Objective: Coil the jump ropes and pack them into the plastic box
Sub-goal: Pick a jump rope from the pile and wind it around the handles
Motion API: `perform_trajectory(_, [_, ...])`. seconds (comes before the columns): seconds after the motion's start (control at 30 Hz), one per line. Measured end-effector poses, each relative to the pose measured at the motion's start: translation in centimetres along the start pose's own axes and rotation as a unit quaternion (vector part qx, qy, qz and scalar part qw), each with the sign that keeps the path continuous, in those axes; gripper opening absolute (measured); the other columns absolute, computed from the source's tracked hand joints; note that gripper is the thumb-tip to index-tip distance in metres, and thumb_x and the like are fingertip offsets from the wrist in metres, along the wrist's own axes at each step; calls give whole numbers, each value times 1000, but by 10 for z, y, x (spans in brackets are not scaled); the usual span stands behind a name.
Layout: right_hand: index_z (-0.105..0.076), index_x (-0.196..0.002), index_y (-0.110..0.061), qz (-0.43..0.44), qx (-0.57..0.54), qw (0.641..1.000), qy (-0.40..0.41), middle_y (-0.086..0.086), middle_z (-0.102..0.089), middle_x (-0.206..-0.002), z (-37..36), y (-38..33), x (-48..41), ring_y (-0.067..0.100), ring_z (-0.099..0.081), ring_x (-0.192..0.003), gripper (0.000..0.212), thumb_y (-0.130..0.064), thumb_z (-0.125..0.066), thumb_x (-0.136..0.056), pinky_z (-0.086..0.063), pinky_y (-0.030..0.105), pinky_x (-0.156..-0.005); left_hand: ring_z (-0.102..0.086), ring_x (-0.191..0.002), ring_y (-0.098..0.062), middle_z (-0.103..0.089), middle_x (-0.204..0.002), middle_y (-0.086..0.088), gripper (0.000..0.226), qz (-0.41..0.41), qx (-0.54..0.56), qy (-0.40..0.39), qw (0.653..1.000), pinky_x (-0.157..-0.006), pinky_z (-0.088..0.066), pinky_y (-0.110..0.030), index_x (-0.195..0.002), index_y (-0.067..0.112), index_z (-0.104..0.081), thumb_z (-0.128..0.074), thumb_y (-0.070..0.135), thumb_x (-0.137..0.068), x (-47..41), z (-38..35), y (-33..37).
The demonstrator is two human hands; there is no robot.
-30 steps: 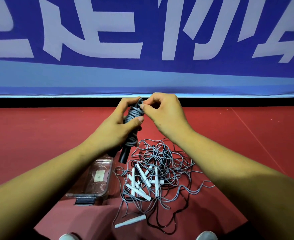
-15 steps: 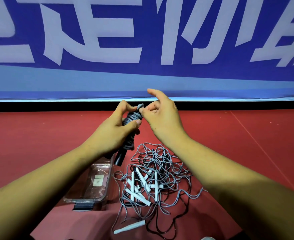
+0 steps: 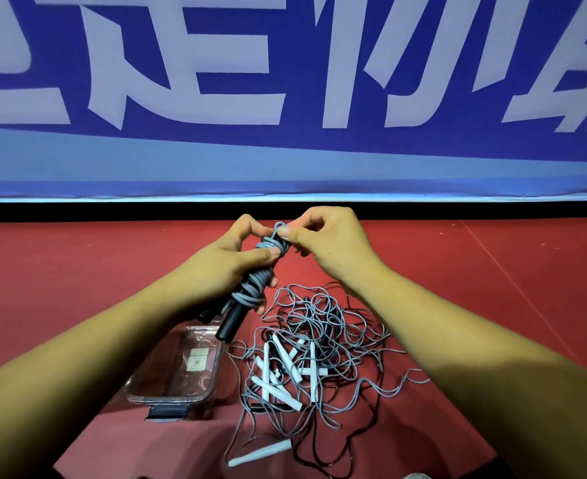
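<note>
The upper half of the view is filled by a blue banner (image 3: 285, 81) printed with large white characters, and a red floor (image 3: 77, 271) is spread below it. On that floor, towards the right, a loose tangle of jump ropes (image 3: 347, 344) is heaped, grey and dark cords looped over one another, with several white handles (image 3: 286, 356) crossed in its middle.

Just left of the tangle, a clear plastic box (image 3: 136, 392) is set flat on the floor, a black clasp (image 3: 167, 411) being fixed to its near end. Through its clear walls only a pale square label (image 3: 197, 361) and the red floor beneath can be made out. Whether a lid is on it cannot be told.

Above the far end of the box, the two hands are brought close together on one coiled jump rope (image 3: 254, 292). The bundle, black handles wound round with grey cord, is gripped about its middle by the left hand (image 3: 223, 267), with the thumb pressed across the windings. A small loop of grey cord at the top of the bundle is pinched between thumb and forefinger of the right hand (image 3: 330, 243). The ends of the black handles are pointed down towards the box without touching it.

One single white handle (image 3: 261, 452) is laid apart at the near edge of the tangle.
</note>
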State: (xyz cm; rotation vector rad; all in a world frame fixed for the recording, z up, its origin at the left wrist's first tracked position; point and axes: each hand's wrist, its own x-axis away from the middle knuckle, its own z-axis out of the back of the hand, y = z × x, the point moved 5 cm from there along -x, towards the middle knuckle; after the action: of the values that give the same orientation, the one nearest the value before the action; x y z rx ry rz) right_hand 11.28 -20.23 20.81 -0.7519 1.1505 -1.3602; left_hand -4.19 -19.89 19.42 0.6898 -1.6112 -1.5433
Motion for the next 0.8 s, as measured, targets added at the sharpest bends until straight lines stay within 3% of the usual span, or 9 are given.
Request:
perform_trajectory(0.07, [-69,-75,2,-24,-33,999,-30,13,-65,-62,-2,3,1,14,-57,-55,26,-20,-71,-87,-48,28,-59,-53,-49,-27,-59,-73,-25,16,5,-28,-12,1000,-45,-49,-31,-99,22,-43,-57,15,-97,-1,5,0])
perform_trajectory(0.2, [-67,-78,1,-92,-88,986,-106,10,-61,-60,-8,10,2,15,-54,-51,12,-9,-70,-86,-47,27,-56,-50,-62,-30,-62,-74,-24,17,18,-90,-44,995,-50,-47,-31,-99,23,-45,-60,18,-95,-3,13,-3])
perform_trajectory(0.33, [-63,-81,-5,-167,-80,969,-160,6,-60,-66,-15,15,3,16,-55,-59,8,-6,-63,-88,-41,27,-55,-53,-59,-29,-64,-70,-16,22,25,-140,-56,988,-50,-47,-31,-101,22,-43,-63,20,-93,-3,13,-9])
perform_trajectory(0.47, [-57,-74,-9,-221,-53,970,-91,9,-51,-74,-19,32,-4,14,-41,-57,20,-6,-55,-94,-29,25,-51,-55,-53,-28,-64,-72,-20,23,41,-105,-45,993,-48,-48,-31,-100,22,-39,-61,20,-96,-3,2,-21])
perform_trajectory(0.6, [-52,-97,-8,-268,-115,956,-15,6,-45,-71,-20,45,-14,12,-35,-54,5,-6,-48,-98,-27,24,-50,-56,-46,-26,-67,-71,-19,22,7,-107,-10,994,-47,-48,-31,-96,27,-37,-58,22,-98,0,-3,-28])
perform_trajectory(0.8, [-55,-87,-7,-234,-59,970,30,11,-39,-72,-20,55,-27,19,-34,-59,9,-8,-52,-96,-29,25,-48,-60,-54,-22,-70,-79,-16,16,-31,-125,17,991,-57,-54,-40,-99,35,-46,-61,31,-96,-5,9,-43])
